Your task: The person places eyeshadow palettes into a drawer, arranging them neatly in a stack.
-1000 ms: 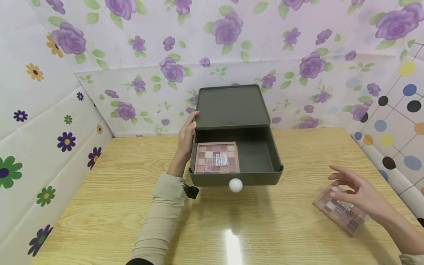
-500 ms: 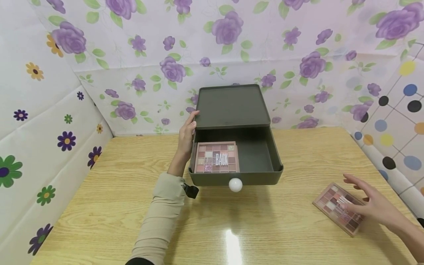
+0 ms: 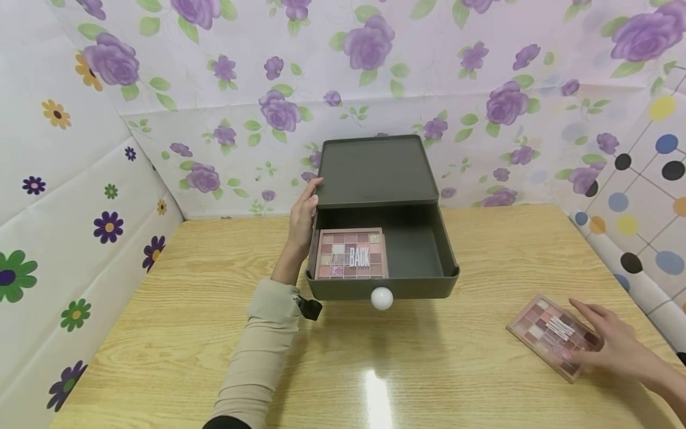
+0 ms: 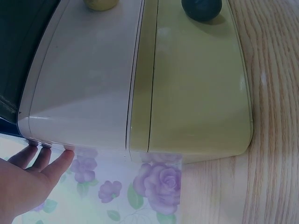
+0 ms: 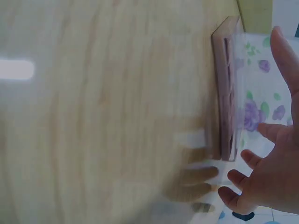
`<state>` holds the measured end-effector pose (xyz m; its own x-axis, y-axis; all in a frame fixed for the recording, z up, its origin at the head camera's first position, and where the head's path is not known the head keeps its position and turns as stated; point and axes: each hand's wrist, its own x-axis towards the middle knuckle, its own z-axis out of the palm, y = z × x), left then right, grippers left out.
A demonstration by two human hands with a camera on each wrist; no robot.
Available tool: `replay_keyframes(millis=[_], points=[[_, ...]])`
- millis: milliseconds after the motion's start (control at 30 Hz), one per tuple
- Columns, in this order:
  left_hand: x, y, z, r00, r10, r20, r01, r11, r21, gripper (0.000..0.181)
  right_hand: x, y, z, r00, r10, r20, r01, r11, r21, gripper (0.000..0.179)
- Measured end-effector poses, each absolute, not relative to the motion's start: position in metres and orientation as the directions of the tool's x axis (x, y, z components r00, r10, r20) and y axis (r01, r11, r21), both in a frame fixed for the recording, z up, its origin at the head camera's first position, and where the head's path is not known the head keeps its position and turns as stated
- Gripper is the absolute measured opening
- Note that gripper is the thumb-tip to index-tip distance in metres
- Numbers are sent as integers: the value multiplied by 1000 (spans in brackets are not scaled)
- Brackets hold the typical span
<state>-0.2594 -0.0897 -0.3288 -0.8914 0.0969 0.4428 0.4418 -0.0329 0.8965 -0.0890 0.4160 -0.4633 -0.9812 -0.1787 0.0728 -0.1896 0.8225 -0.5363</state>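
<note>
My left hand point(image 3: 301, 225) rests its fairly straight fingers against the left side of a dark grey-green drawer box point(image 3: 377, 170). Its drawer point(image 3: 415, 247) is pulled out, and an eyeshadow palette point(image 3: 351, 255) lies in the left half. The left wrist view shows the fingertips point(image 4: 64, 163) touching the side of the stacked drawer unit point(image 4: 88, 88). At the right of the table, my right hand point(image 3: 616, 348) hovers at the right end of a second eyeshadow palette point(image 3: 549, 336), thumb and fingers spread. In the right wrist view this palette point(image 5: 225, 93) lies flat, with the fingers apart from it.
A round white knob point(image 3: 382, 298) sticks out from the drawer front. Behind the wood-grain table point(image 3: 187, 333) stands a wall covering with purple flowers point(image 3: 278, 110). Lower drawer fronts, one pale point(image 4: 93, 60) and one yellow-green point(image 4: 201, 88), show in the left wrist view.
My right hand has moved right and down, from above the middle of the loose palette to its right end, uncovering more of it. The left hand and drawer stay in place.
</note>
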Motion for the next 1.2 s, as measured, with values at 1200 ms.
replay_keyframes(millis=[1200], points=[[-266,-91,-335,-897,103,430,427,-52,903,48,-84,411,-449,-994,-43,-97,3,903,-429,91]])
